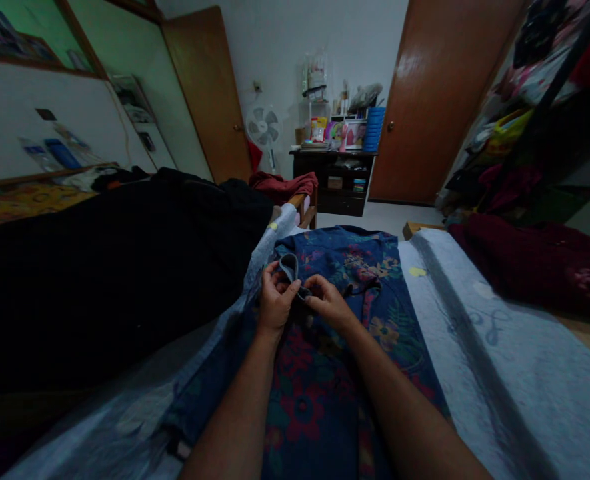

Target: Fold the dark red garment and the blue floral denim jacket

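Note:
A dark blue garment (389, 333) printed with red and yellow flowers lies spread over the bed. Above its upper part, my left hand (275, 303) is closed around a looped grey-blue band of cloth (289, 265) that looks like a sleeve cuff. My right hand (329, 305) pinches the lower end of the same band between thumb and fingers, close beside the left thumb. Whether the band has a button is too small to tell. Both forearms hide part of the flowered cloth beneath them.
A large black cloth heap (125, 267) rises on the left, and a maroon garment (539, 267) lies at right on the pale bed sheet (525, 360). Beyond the bed stand a fan (265, 127), a dark cabinet (332, 177) with goods on it, and two brown doors.

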A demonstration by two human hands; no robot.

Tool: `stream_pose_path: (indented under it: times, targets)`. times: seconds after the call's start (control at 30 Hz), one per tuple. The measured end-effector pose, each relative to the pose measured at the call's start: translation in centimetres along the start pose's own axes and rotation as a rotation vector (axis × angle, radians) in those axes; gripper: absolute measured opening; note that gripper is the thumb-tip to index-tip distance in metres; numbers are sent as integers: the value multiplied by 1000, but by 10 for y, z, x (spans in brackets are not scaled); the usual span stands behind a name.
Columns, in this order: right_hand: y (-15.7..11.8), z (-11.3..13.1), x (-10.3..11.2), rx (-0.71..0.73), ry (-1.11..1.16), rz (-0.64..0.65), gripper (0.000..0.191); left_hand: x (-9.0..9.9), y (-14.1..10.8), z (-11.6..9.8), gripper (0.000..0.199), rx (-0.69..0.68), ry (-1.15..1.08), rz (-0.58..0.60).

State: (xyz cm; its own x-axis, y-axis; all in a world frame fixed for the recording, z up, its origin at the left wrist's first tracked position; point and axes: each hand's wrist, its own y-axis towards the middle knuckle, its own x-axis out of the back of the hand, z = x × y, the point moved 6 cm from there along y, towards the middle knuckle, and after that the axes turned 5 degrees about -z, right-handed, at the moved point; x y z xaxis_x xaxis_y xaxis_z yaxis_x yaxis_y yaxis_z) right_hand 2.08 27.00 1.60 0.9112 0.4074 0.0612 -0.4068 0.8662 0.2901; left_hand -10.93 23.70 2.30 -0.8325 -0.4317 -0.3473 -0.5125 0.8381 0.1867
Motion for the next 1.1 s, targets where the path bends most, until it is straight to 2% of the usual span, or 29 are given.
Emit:
stream_pose_path:
  times: [0.2,0.4,0.6,1.1]
  targets:
    - [1,-6,9,-105,83,-87,14,-2,-1,3,77,13,37,47]
    - [2,-17,9,-247,429,-149,24,-12,-7,-5,79,-7,63,119]
    - [2,-21,11,-309,576,-190,28,-14,-9,2,89,-15,165,174]
    - [1,-17,11,-316,624,-171,29,-13,-9,3,86,1,124,154]
